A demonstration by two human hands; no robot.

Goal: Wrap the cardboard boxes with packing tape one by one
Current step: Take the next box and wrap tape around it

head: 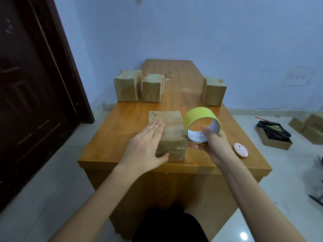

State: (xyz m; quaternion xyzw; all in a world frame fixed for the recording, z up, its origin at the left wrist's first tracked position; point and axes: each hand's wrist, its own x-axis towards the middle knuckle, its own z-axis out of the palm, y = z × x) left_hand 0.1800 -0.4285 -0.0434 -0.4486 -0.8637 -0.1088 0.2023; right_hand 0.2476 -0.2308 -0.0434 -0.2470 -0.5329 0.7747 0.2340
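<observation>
the left hand (148, 142) is resting flat, fingers straight, on the nearest cardboard box (172, 131) sitting at the tabletop (122, 137) front edge. the right hand (213, 142) is gripping the yellow tape roll (201, 119) beside it. an open box (276, 143) on the floor is holding a black bag (272, 130).

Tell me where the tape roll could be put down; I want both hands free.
Bare wood lies between the two left boxes and the right box, and left of the near box. The near right edge is crowded: the right hand grips the tape roll beside the pink disc.

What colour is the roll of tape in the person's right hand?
Yellow-green outside, white inside the core; the head view shows the roll of tape clearly.
</observation>
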